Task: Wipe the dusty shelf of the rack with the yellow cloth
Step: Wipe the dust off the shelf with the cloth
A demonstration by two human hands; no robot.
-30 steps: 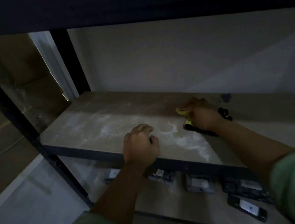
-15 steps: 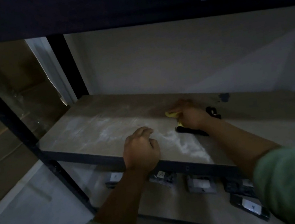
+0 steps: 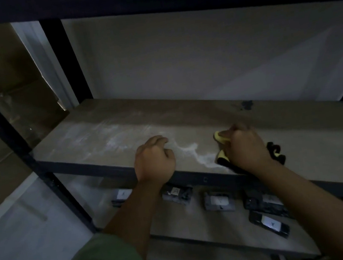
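Head view, low light. Versus the frame 0.5 s back: right hand with the yellow cloth has come from mid-depth on the shelf toward the front edge, now sitting at about 3 o'clock of the left hand. The white dust ridge between the hands looks much the same. Left hand hasn't shifted on the shelf.

Right hand is clenched over the cloth, pressing it flat onto the shelf. Yellow fabric pokes out at 10 o'clock of the knuckles; a yellow-and-black part shows at 8 o'clock of the hand and another black-and-yellow bit at 3 o'clock, by the wrist. I can't tell if the black parts are the cloth's trim or a separate item.

Left hand is curled into a loose fist, holding nothing, resting on the shelf's front lip. Hands are near but apart.

Dust smears spread from 9 to 11 o'clock of the left hand. Dark stain at 12 o'clock of the right hand, near the back edge. On the lower shelf, several dark labelled packages lie in a row.
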